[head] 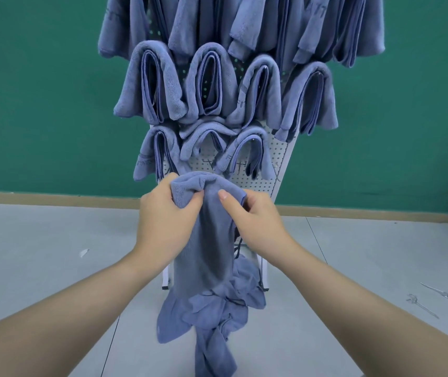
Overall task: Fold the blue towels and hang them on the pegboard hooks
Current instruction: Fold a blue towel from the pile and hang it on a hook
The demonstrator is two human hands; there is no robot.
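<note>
A blue towel (212, 248) hangs bunched from both my hands in front of the lower part of the white pegboard (274, 159). My left hand (168, 216) grips its top left fold. My right hand (250, 216) pinches the top right edge, thumb on the cloth. The towel's lower end trails down in crumpled folds (212, 317) toward the floor. Several folded blue towels (212, 85) hang in rows on the pegboard hooks above. The lowest row (244, 151) sits just above my hands.
The pegboard stands on white legs (166, 278) on a grey floor, against a green wall (40, 104) with a tan baseboard. Loose metal hooks (421, 303) lie on the floor at the right. A small white scrap (83, 252) lies at the left.
</note>
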